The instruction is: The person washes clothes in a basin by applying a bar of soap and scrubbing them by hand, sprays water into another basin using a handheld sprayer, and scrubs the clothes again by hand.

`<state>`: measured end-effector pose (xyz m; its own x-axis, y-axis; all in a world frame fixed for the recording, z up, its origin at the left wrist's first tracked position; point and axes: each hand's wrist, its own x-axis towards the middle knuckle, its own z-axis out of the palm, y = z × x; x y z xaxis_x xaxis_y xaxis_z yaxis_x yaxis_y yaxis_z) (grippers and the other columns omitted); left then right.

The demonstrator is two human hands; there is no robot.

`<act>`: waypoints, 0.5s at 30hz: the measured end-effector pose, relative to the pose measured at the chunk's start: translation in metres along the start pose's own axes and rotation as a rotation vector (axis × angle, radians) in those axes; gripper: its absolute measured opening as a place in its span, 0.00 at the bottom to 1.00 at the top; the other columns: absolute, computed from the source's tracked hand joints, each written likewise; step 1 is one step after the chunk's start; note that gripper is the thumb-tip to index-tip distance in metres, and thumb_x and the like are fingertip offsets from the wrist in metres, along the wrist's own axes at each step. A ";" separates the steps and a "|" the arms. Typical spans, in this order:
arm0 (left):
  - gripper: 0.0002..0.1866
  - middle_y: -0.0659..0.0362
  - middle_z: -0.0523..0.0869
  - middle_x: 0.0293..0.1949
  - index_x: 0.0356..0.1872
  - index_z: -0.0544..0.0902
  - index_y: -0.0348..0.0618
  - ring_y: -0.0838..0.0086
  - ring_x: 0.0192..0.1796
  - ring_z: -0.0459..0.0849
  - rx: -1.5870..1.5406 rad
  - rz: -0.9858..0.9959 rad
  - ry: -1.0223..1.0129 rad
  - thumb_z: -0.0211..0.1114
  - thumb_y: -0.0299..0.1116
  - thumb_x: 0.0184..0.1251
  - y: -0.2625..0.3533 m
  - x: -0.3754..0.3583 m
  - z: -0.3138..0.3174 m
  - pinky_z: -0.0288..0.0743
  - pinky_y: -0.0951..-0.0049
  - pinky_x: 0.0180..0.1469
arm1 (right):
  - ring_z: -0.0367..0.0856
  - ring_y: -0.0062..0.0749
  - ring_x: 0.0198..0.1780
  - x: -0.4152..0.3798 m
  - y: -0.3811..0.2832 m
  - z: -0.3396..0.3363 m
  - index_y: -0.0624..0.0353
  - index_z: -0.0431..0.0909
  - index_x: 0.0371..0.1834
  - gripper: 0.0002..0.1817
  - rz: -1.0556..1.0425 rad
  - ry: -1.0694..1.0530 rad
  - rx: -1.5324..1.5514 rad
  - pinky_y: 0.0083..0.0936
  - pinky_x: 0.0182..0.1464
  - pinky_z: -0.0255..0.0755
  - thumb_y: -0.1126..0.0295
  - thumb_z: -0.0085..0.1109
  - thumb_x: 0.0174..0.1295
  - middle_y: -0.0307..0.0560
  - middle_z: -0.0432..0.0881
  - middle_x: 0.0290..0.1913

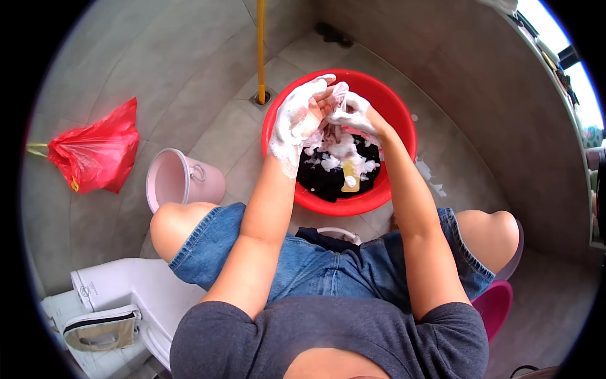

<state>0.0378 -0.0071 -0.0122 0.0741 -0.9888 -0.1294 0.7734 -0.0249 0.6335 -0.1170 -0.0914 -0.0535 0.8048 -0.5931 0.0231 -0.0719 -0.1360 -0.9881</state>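
Both hands are over a red basin (404,126) on the tiled floor, thick with white suds. My left hand (303,114) is spread with its palm turned up, foam covering it and the wrist. Close against its fingertips, my right hand (353,112) pinches a small pinkish cloth (338,98), also foamy. Below the hands, a dark wet cloth (322,180) lies in the basin with clumps of foam on it. A yellowish bar (350,177) rests on the dark cloth, partly under foam.
A pink bucket (207,183) lies to the left of the basin. A red plastic bag (101,148) hangs at the far left. A yellow pipe (261,50) runs into a floor drain. At lower left is a white toilet (120,284), at right a magenta basin (495,306).
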 end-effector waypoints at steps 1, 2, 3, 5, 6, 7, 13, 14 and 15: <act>0.18 0.48 0.84 0.49 0.54 0.75 0.31 0.63 0.48 0.84 0.109 -0.007 -0.036 0.57 0.32 0.68 -0.004 -0.002 0.000 0.75 0.69 0.52 | 0.77 0.25 0.43 0.002 0.005 0.004 0.60 0.76 0.50 0.18 -0.001 0.010 0.031 0.24 0.49 0.71 0.73 0.64 0.54 0.39 0.81 0.42; 0.16 0.50 0.84 0.47 0.53 0.77 0.33 0.67 0.46 0.84 0.161 -0.001 -0.056 0.58 0.32 0.68 -0.005 -0.006 -0.003 0.74 0.72 0.51 | 0.77 0.25 0.43 0.003 0.001 0.011 0.61 0.76 0.49 0.17 -0.003 0.017 0.062 0.23 0.49 0.71 0.75 0.62 0.54 0.40 0.81 0.41; 0.16 0.51 0.85 0.46 0.52 0.78 0.33 0.69 0.46 0.83 0.338 0.060 0.035 0.59 0.32 0.67 -0.007 -0.005 -0.004 0.74 0.73 0.51 | 0.77 0.25 0.43 -0.008 -0.023 0.017 0.58 0.76 0.49 0.15 0.160 0.142 0.186 0.22 0.45 0.73 0.71 0.59 0.59 0.39 0.80 0.43; 0.15 0.54 0.85 0.44 0.50 0.79 0.34 0.73 0.45 0.82 0.586 0.210 0.252 0.61 0.34 0.67 -0.010 -0.003 -0.009 0.73 0.75 0.51 | 0.77 0.27 0.39 0.007 0.001 0.013 0.58 0.74 0.48 0.13 0.139 0.198 0.276 0.25 0.40 0.75 0.66 0.53 0.62 0.39 0.77 0.37; 0.16 0.55 0.85 0.42 0.48 0.80 0.34 0.75 0.44 0.81 0.652 0.301 0.378 0.62 0.35 0.66 -0.013 0.000 -0.017 0.72 0.75 0.52 | 0.77 0.29 0.38 0.010 -0.002 0.016 0.58 0.73 0.48 0.14 0.064 0.236 0.373 0.26 0.38 0.75 0.64 0.52 0.62 0.40 0.76 0.35; 0.17 0.57 0.85 0.40 0.48 0.80 0.31 0.77 0.44 0.80 0.616 0.311 0.534 0.62 0.36 0.67 -0.020 0.003 -0.026 0.71 0.76 0.53 | 0.79 0.33 0.38 0.008 -0.004 0.023 0.58 0.72 0.47 0.13 0.164 0.357 0.586 0.31 0.37 0.77 0.66 0.52 0.60 0.42 0.75 0.35; 0.35 0.47 0.72 0.61 0.62 0.70 0.52 0.51 0.60 0.71 -0.226 -0.273 0.276 0.52 0.67 0.63 -0.040 -0.008 -0.059 0.65 0.47 0.63 | 0.80 0.34 0.36 0.019 -0.002 0.055 0.57 0.65 0.45 0.15 0.159 0.551 0.687 0.31 0.37 0.80 0.78 0.47 0.53 0.47 0.74 0.41; 0.31 0.49 0.76 0.58 0.60 0.71 0.51 0.55 0.57 0.75 -0.320 -0.174 0.144 0.50 0.63 0.67 -0.044 -0.007 -0.059 0.68 0.50 0.61 | 0.80 0.34 0.39 0.022 0.013 0.062 0.59 0.64 0.51 0.20 0.154 0.602 0.580 0.30 0.43 0.80 0.80 0.47 0.51 0.48 0.73 0.45; 0.25 0.54 0.81 0.52 0.57 0.74 0.46 0.62 0.50 0.82 -0.646 -0.136 -0.457 0.46 0.54 0.74 -0.063 0.015 -0.105 0.74 0.59 0.57 | 0.76 0.38 0.53 0.020 0.019 0.067 0.63 0.55 0.63 0.32 -0.054 0.652 0.163 0.29 0.57 0.71 0.80 0.47 0.50 0.53 0.68 0.55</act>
<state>0.0566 -0.0045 -0.1338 -0.2039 -0.9490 0.2403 0.9790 -0.1977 0.0498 -0.0631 -0.0527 -0.0824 0.2803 -0.9536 0.1102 0.0895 -0.0884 -0.9921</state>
